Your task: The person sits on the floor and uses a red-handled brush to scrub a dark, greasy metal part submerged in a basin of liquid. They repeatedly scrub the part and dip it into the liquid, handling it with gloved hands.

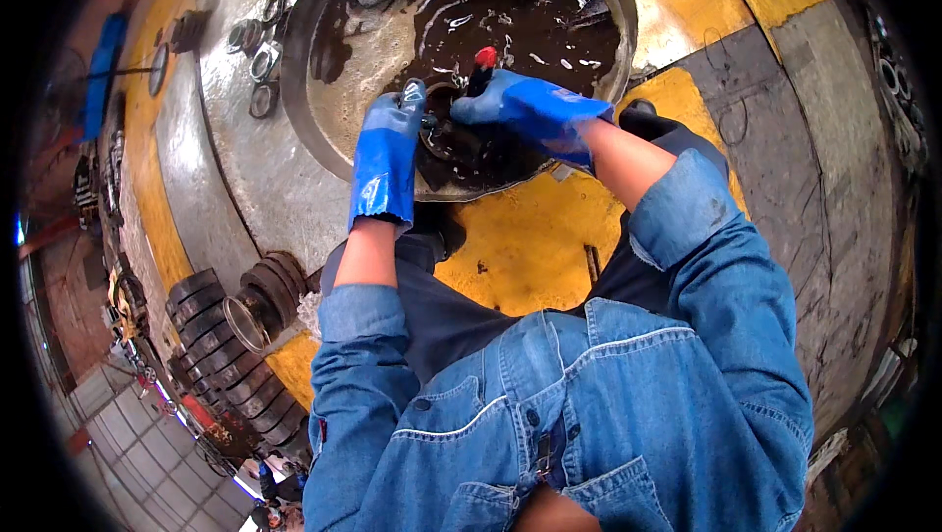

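Bright blue is shown by the cuffs of the left glove [394,112] and the right glove [496,98], both muted to a greyer blue toward the fingers, while the handle [485,61] is coloured black and tipped with red. The basin [301,90] is toned in dull grey, and its liquid [549,36] is tinted dark brown, flecked with white glints. The mid-blue denim jacket [628,375] is lined with pale stitching, the trousers [417,331] are coloured near-black, the floor [520,247] is patched in yellow and grey, and the ribbed stack [231,350] is banded in black.
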A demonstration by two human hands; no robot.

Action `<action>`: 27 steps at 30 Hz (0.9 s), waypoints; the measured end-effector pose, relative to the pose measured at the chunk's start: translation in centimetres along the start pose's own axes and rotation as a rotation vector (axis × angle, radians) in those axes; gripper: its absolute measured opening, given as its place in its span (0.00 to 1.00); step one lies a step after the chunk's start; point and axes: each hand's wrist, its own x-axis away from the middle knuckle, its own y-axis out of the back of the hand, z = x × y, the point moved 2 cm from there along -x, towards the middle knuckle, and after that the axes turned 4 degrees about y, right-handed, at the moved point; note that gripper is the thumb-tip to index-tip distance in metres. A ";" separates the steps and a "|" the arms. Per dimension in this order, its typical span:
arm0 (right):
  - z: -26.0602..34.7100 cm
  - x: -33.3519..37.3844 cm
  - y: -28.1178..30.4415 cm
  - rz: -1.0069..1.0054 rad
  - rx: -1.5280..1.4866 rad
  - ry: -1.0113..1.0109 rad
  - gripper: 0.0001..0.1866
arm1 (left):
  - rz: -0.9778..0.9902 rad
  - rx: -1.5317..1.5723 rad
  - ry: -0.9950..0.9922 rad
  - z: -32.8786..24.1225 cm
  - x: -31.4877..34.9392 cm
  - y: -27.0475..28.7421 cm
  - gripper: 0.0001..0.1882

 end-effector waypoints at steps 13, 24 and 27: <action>-0.6 1.3 -1.6 -0.041 -0.517 0.015 0.17 | 0.015 -0.078 -0.022 1.8 -1.1 -0.5 0.32; -0.5 0.4 -3.1 -0.118 1.101 0.674 0.17 | 0.021 -0.037 -0.043 2.3 -2.2 -0.9 0.32; 1.3 2.6 -3.5 -0.060 0.899 0.725 0.19 | 0.118 0.060 0.062 1.5 -1.3 -0.7 0.30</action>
